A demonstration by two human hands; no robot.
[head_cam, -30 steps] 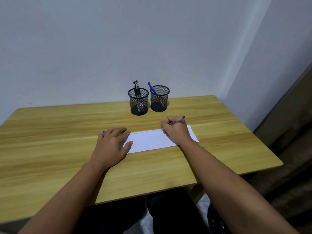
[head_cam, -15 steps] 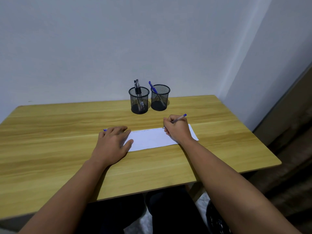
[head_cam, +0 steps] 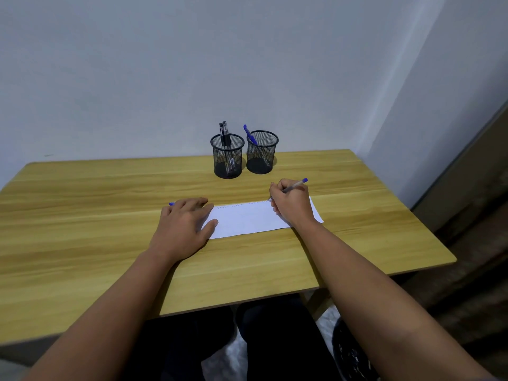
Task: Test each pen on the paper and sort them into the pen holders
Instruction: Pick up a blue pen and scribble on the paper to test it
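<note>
Both bare forearms reach forward side by side, the left hand (head_cam: 184, 226) lying palm down with fingers spread flat and thumb out, the right hand (head_cam: 292, 202) curled in a writing grip, knuckles up and wrist bent low.

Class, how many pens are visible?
5: two black pens in the left holder, blue pen in the right holder, one in the right hand, one blue tip behind the left hand.
</note>
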